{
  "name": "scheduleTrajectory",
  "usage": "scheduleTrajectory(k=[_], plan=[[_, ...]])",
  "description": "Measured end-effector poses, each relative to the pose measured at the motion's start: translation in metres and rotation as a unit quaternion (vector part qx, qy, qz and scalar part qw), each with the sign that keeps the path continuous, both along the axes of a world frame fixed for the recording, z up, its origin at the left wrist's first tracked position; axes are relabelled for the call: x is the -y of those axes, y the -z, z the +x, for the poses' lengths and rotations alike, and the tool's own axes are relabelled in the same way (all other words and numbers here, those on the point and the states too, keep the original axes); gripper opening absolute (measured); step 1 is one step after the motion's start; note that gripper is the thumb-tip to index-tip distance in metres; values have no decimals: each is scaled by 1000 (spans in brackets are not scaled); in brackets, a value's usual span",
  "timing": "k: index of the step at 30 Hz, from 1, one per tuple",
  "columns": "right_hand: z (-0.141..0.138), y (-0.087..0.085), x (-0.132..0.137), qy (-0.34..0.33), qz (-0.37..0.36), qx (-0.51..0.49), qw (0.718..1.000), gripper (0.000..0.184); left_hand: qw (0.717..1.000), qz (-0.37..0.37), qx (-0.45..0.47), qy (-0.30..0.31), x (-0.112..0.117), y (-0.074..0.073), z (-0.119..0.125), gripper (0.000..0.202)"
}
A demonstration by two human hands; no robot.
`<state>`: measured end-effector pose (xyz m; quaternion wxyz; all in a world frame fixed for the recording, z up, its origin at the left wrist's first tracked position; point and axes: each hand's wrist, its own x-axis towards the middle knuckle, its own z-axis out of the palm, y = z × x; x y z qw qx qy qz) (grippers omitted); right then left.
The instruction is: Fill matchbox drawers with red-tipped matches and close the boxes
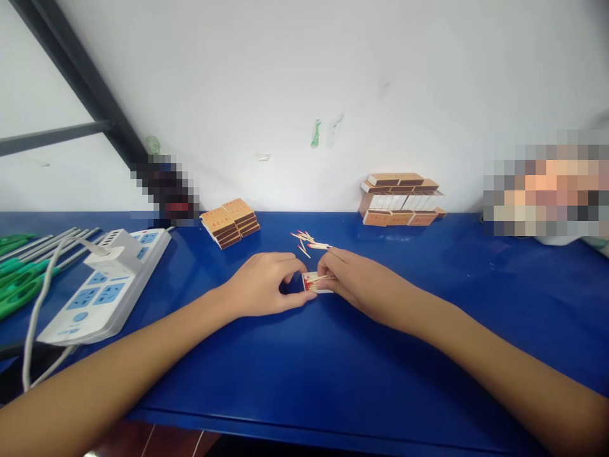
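A small white matchbox tray (326,291) holding red-tipped matches (312,284) sits low over the blue tabletop. My left hand (264,285) pinches its left end between thumb and fingers. At the other end, my right hand (352,279) has its fingers closed on some matches at the tray; its fingertips partly cover them. Just beyond both hands, several loose matches (318,245) with red heads lie scattered on the table.
Stacked matchboxes (231,222) stand at the back left, and a larger matchbox pile (402,200) leans by the wall at the back right. On the left lie a white power strip (104,298) with a cable and green-handled tools (19,279). The blue table (295,374) ends in front.
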<state>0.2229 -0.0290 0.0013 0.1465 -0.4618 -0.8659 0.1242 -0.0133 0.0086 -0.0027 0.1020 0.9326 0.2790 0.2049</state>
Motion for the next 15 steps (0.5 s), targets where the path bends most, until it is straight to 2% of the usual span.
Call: scheduleTrajectory(k=[4, 8, 15], plan=[[7, -14, 1, 39, -64, 10, 997, 22, 1000, -4, -4, 2, -1, 0, 0, 30], [17, -23, 0, 39, -98, 23, 994, 25, 1000, -3, -6, 1, -1, -1, 0, 30], [24, -26, 0, 45, -86, 50, 994, 18, 1000, -3, -15, -4, -1, -1, 0, 32]])
